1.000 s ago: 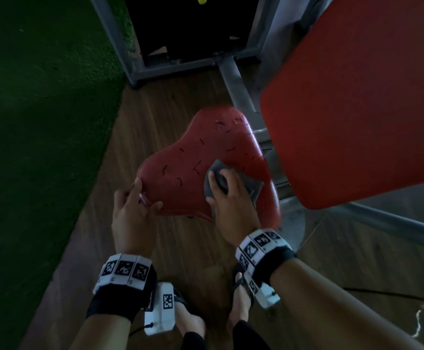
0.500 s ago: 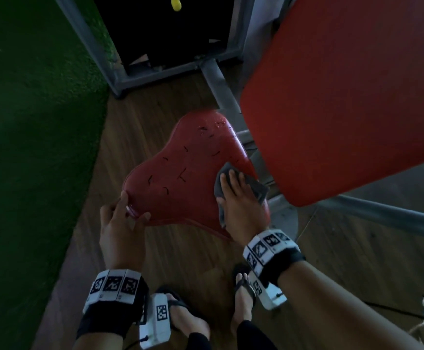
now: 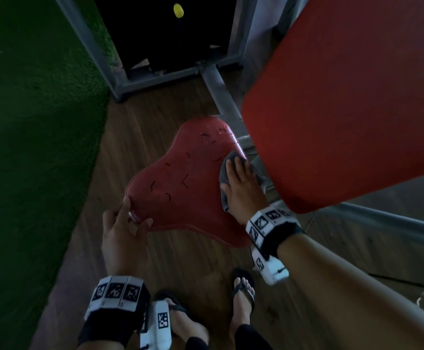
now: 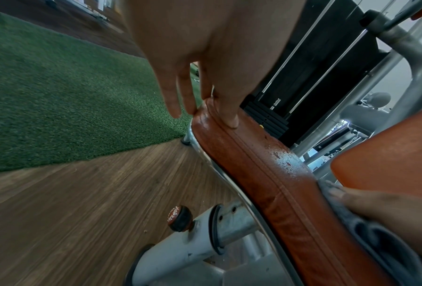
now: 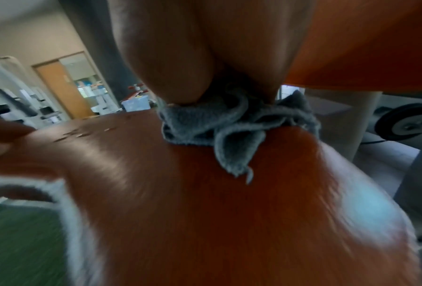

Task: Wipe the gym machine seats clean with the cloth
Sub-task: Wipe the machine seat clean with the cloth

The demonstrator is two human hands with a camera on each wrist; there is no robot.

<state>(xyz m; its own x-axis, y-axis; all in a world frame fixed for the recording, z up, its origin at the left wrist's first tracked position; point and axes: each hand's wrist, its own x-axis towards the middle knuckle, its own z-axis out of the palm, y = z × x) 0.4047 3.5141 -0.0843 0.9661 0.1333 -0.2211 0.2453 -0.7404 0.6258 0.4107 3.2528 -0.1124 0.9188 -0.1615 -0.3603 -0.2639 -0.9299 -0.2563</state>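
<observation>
The red seat (image 3: pixel 188 178), marked with small dark cuts, sits low in the middle of the head view. A grey cloth (image 3: pixel 222 173) lies on its right side, just under the big red back pad (image 3: pixel 344 97). My right hand (image 3: pixel 231 173) presses the cloth flat with straight fingers. The right wrist view shows the cloth (image 5: pixel 229 123) bunched beneath the palm on the seat (image 5: pixel 205 203). My left hand (image 3: pixel 137 213) grips the seat's near left corner. Its thumb lies on top and its fingers (image 4: pixel 173 96) hang over the seat's edge (image 4: pixel 266 174).
Green turf (image 3: pixel 29 122) covers the floor to the left, and wooden floor (image 3: pixel 130 147) lies around the seat. The grey machine frame (image 3: pixel 155 79) with its black weight stack stands behind. A seat post (image 4: pixel 205 238) with a knob (image 4: pixel 179 218) is below. My sandalled feet (image 3: pixel 242 296) stand close.
My right hand has slid the cloth away from me along the seat's right side, up to the back pad. My left hand has kept hold of the seat's corner.
</observation>
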